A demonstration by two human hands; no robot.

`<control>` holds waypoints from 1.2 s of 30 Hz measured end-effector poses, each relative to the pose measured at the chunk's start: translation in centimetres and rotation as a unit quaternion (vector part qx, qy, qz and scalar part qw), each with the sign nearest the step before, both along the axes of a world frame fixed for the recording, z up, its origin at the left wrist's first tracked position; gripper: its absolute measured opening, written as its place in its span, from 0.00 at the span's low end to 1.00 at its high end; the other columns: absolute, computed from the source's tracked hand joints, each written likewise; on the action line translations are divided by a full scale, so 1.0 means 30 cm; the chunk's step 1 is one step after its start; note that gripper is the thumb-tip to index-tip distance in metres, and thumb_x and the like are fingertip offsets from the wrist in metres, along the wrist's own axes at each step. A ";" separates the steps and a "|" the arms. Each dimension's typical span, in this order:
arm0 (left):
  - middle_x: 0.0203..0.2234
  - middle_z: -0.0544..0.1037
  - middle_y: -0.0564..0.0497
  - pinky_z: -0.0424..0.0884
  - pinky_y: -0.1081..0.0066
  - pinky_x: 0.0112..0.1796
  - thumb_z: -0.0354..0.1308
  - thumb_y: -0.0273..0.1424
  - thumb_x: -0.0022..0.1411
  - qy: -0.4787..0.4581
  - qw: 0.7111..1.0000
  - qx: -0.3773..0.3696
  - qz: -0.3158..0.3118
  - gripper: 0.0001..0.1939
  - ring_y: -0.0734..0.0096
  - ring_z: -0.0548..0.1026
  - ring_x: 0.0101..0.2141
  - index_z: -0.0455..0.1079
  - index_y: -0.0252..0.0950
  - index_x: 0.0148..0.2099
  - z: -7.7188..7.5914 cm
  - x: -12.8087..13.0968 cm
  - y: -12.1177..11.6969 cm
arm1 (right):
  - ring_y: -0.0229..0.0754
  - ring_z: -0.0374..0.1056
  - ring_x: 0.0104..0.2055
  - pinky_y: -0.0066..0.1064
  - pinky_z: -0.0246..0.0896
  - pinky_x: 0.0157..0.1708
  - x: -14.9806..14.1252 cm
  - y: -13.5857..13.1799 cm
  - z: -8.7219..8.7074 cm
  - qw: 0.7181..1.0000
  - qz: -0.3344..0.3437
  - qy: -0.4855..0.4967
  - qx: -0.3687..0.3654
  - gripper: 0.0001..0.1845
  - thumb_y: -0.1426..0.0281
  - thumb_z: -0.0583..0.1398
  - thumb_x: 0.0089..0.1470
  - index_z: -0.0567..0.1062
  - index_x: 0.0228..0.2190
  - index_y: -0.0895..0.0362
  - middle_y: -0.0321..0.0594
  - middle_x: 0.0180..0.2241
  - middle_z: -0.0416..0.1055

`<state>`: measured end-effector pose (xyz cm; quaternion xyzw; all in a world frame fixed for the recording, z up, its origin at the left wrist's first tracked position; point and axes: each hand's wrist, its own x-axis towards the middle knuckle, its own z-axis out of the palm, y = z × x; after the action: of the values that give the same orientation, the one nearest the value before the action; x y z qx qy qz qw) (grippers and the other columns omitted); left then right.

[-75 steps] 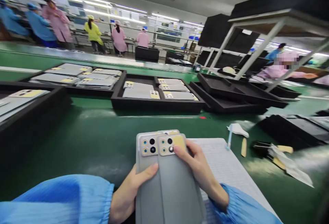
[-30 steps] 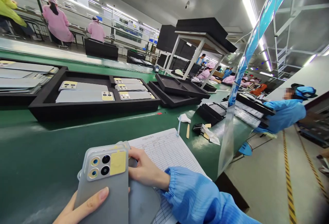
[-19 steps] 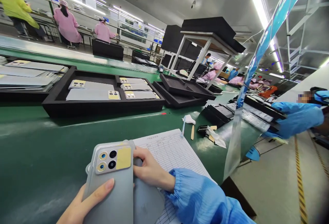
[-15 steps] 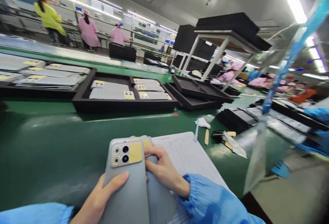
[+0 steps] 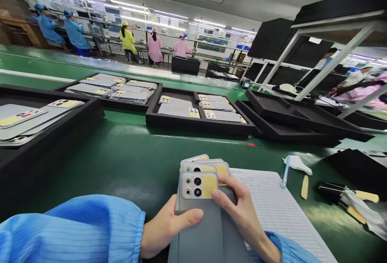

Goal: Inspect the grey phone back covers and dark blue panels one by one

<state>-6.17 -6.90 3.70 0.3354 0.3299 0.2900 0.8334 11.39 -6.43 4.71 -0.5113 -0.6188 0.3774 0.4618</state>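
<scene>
Both hands hold a small fanned stack of grey phone back covers (image 5: pixel 199 222), each with camera rings and a yellow film patch at its top. My left hand (image 5: pixel 169 224) grips the stack from the left, thumb lying on the top cover's face. At the upper right, my right hand (image 5: pixel 240 210) is closed on the stack, its thumb at the corner of the top cover's yellow patch. Fingers under the covers are hidden. A lined paper sheet (image 5: pixel 272 206) lies on the green table, partly beneath my right hand.
Black trays with phone covers stand at the left (image 5: pixel 60 134), the back left (image 5: pixel 157 94) and the back middle (image 5: pixel 181 124). Stacked black trays (image 5: pixel 290 114) sit back right. A pen (image 5: pixel 285 172), a cream stick (image 5: pixel 304 186) and tweezers (image 5: pixel 335 188) lie at the right.
The view has turned left, bringing the left tray into sight. The covers are now gathered closer together, and my right thumb has come onto the top cover.
</scene>
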 end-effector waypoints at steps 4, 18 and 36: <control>0.37 0.77 0.46 0.68 0.66 0.40 0.64 0.36 0.46 0.010 1.000 -0.012 -0.012 0.25 0.60 0.74 0.39 0.66 0.35 0.47 0.001 0.000 0.000 | 0.47 0.67 0.39 0.36 0.62 0.40 -0.013 0.000 0.020 0.999 0.003 -0.035 0.008 0.12 0.63 0.62 0.44 0.76 0.34 0.52 0.41 0.36 0.73; 0.40 0.76 0.48 0.67 0.65 0.43 0.57 0.32 0.54 -0.026 0.998 0.040 -0.046 0.22 0.63 0.74 0.41 0.62 0.34 0.51 0.014 -0.003 0.007 | 0.43 0.68 0.37 0.31 0.63 0.40 -0.023 -0.005 0.030 0.999 -0.008 -0.045 0.021 0.10 0.66 0.62 0.45 0.76 0.34 0.50 0.35 0.35 0.73; 0.37 0.78 0.46 0.67 0.65 0.44 0.48 0.38 0.59 -0.066 0.993 -0.092 -0.015 0.22 0.61 0.73 0.43 0.61 0.30 0.52 0.043 -0.003 0.008 | 0.45 0.68 0.40 0.31 0.62 0.41 -0.018 -0.005 0.028 0.999 -0.003 -0.035 0.003 0.13 0.65 0.60 0.47 0.76 0.37 0.52 0.38 0.40 0.73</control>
<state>-6.27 -6.65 4.97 0.2421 0.2948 0.2676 0.8848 10.85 -6.57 5.54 -0.5246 -0.6339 0.3560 0.4429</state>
